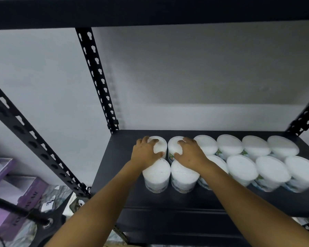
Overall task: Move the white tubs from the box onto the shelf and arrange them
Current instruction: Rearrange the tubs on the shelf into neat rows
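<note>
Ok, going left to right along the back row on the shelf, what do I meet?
The leftmost tub gripped by the left hand → second tub gripped by the right hand → third tub → fourth tub → fifth tub → sixth tub.

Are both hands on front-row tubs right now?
No, the left hand grips the leftmost back-row tub and the right hand the back-row tub beside it.

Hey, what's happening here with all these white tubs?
A person is stocking a black shelf with white tubs. The left hand grips the end tub of the back row, and the right hand grips the neighbouring tub. Two rows of tubs stand on the shelf, lids up.
</note>
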Demonstrator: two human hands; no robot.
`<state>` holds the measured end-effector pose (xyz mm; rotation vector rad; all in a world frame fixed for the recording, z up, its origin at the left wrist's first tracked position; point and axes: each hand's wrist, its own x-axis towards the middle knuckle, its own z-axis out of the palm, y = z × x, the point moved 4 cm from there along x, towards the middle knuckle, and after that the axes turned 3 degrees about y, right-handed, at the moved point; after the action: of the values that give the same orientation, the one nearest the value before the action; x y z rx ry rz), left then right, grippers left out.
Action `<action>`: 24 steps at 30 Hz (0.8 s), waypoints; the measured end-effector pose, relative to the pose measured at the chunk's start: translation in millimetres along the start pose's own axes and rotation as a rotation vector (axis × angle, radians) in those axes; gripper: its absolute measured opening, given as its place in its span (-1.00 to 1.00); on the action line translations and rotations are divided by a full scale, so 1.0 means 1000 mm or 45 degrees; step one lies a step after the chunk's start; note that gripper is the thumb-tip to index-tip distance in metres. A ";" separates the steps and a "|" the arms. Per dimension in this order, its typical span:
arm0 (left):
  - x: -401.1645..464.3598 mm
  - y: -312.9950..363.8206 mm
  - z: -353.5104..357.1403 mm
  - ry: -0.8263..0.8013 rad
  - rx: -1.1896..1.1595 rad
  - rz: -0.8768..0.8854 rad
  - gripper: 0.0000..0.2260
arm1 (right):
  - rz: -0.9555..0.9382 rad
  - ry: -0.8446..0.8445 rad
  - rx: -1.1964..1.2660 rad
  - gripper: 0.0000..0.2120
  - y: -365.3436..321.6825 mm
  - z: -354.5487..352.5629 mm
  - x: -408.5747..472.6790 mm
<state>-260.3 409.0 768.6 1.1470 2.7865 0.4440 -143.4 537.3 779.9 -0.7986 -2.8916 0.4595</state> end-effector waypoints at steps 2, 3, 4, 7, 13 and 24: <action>0.001 0.000 0.001 -0.067 -0.024 0.012 -0.47 | -0.010 -0.009 0.008 -0.50 0.001 0.000 0.000; 0.002 0.000 0.001 -0.098 -0.055 0.014 -0.48 | -0.014 0.001 -0.008 -0.50 0.001 0.000 0.001; 0.002 -0.001 0.001 -0.119 -0.092 0.011 -0.48 | -0.016 0.015 -0.024 -0.51 0.002 0.000 0.001; 0.003 -0.002 0.000 -0.067 -0.137 -0.032 -0.44 | -0.015 0.037 -0.052 -0.51 0.000 0.000 0.002; 0.004 0.000 0.005 -0.021 -0.002 -0.065 -0.35 | -0.023 0.002 -0.020 -0.50 -0.002 0.002 0.000; 0.005 0.004 0.003 -0.001 -0.022 -0.020 -0.40 | -0.027 0.040 -0.080 -0.53 -0.005 0.007 -0.003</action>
<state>-260.4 415.7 766.7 1.1202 2.7836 0.4657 -144.3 530.1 775.1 -0.7762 -2.8955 0.3527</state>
